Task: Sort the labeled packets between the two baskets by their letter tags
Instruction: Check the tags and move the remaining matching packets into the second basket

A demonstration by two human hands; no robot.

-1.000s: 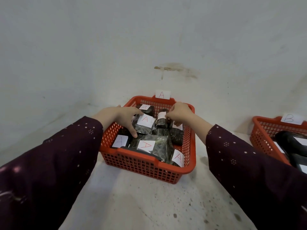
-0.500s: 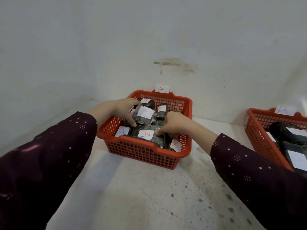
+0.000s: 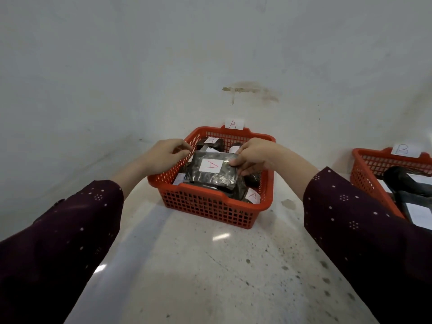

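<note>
Both hands over basket A (image 3: 205, 204) | right hand (image 3: 254, 155) pinches A-tagged packet (image 3: 214, 173) by its right edge | left hand (image 3: 163, 156) grips its left edge | basket B (image 3: 364, 174) well apart, right

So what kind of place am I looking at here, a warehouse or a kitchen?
Neither, as far as I can tell: probably a plain sorting spot. A bare wall with a stain, a speckled pale counter, and two red baskets tagged A and B.
</note>
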